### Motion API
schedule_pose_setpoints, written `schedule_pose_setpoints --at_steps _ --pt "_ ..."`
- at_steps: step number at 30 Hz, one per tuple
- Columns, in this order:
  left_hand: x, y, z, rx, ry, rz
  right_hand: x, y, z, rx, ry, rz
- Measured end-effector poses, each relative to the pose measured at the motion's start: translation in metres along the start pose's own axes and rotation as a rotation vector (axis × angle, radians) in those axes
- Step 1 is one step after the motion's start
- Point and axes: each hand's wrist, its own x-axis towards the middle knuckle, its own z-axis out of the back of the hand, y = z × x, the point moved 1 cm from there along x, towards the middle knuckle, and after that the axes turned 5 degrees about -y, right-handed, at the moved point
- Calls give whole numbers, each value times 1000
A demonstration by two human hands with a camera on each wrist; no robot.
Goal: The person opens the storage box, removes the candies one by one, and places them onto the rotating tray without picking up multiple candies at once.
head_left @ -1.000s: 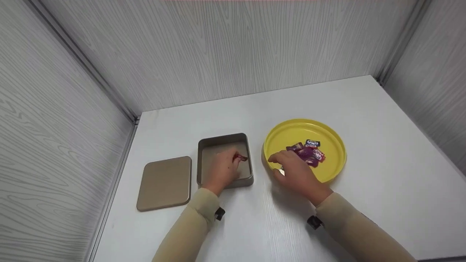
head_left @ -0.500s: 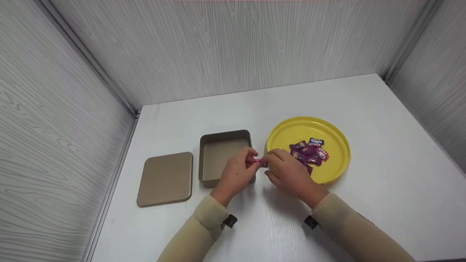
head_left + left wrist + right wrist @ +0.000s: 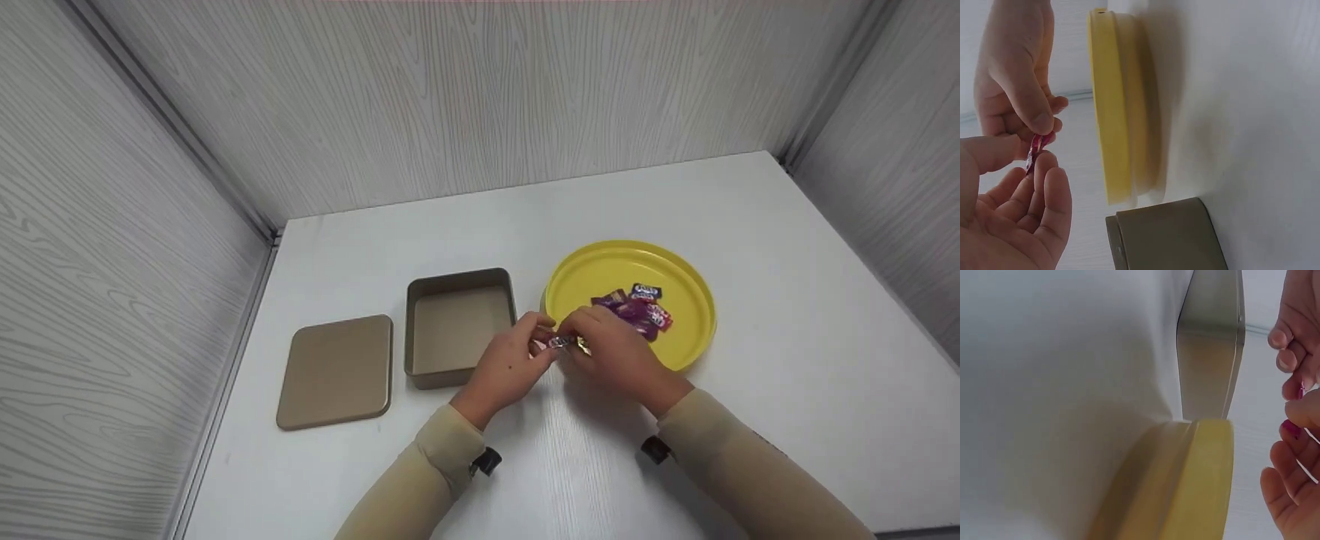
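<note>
A small wrapped candy (image 3: 559,342) in a red-purple shiny wrapper is held up in front of the yellow round tray (image 3: 561,289). My left hand (image 3: 511,366) pinches one end of it between thumb and fingers. My right hand (image 3: 621,358) pinches the other end, as the left wrist view shows with the wrapper (image 3: 1036,151) stretched between both sets of fingertips. Several more candies (image 3: 639,313), mostly purple, lie piled in the tray, partly hidden behind my right hand. Left of the tray stands an open square metal tin (image 3: 418,330), its near right corner behind my left hand.
A flat square lid (image 3: 335,373) of the same bronze colour lies left of the tin. All stand on a white table (image 3: 525,217) with wood-grain panels (image 3: 480,97) behind and at both sides.
My left hand has come right from over the tin, carrying the candy. My right hand, earlier loose at the tray's edge, has met it and now pinches the candy too.
</note>
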Motion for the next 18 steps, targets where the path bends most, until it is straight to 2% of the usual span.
schedule_pose_setpoints --at_steps 3,10,15,18 --pt "-2 1 -1 6 25 0 2 -14 3 -12 55 -114" --pt "-2 6 2 48 15 31 8 -55 13 -87 182 -344" --pt "-2 13 6 45 -5 65 4 -76 17 -155 238 -423" --pt "-1 17 10 66 -21 75 0 -81 16 -191 249 -431"
